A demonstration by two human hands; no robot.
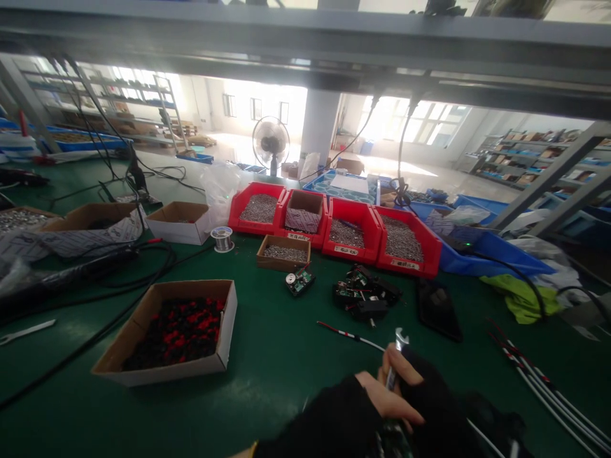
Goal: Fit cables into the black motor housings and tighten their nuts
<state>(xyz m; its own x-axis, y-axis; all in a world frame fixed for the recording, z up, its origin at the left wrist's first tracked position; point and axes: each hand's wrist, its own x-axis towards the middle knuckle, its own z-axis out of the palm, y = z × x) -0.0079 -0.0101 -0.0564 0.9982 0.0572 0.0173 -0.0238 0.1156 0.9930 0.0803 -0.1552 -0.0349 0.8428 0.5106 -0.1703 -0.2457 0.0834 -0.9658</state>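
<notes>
Both of my hands wear black fingerless gloves and meet at the lower right of the view. My right hand (426, 387) is closed around a small open-end wrench (400, 340), its jaw pointing up and away from me. Close against it, my left hand (363, 407) is closed on a part with a green circuit board (395, 439), mostly hidden under the fingers. A white cable (354, 335) with a red and black end runs from the bench to behind my fingers. Several black housings with circuit boards (367, 292) lie beyond, beside a small board with a round metal part (300, 280).
A carton of black and red pieces (228, 331) stands left. Red bins (356, 254) of small metal parts line the back, with a solder spool (222, 240) beside them. A phone (439, 310) and white cables (544, 388) lie right. Another wrench (28, 332) lies far left.
</notes>
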